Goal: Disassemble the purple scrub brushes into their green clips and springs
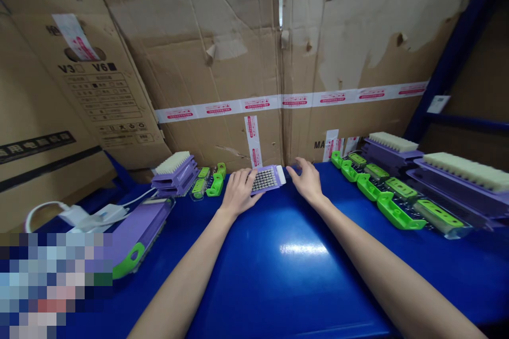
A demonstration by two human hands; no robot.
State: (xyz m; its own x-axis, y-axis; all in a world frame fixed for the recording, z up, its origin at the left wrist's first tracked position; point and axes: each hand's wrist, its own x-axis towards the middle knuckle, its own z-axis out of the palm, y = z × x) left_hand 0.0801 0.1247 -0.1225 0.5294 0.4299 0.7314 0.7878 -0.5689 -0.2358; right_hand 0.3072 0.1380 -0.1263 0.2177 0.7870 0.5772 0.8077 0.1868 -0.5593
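Observation:
A flat purple-framed grid plate point(265, 179) with a pale end lies near the cardboard at the back of the blue table. My left hand point(238, 190) grips its left end, fingers over the top and thumb along the near edge. Just to the right of the plate, my right hand point(308, 180) is open and empty, its thumb and fingers apart. Left of my left hand sit green clip-like parts point(215, 180) and a small clear container with a green top point(200, 183).
Purple blocks with white pegs point(173, 172) stand at left, beside a long purple tool with a green end point(139, 233) and a white plug with cable point(75, 215). At right are rows of green parts point(368, 188) and purple pegged blocks point(465, 183). Cardboard point(222, 63) walls the back.

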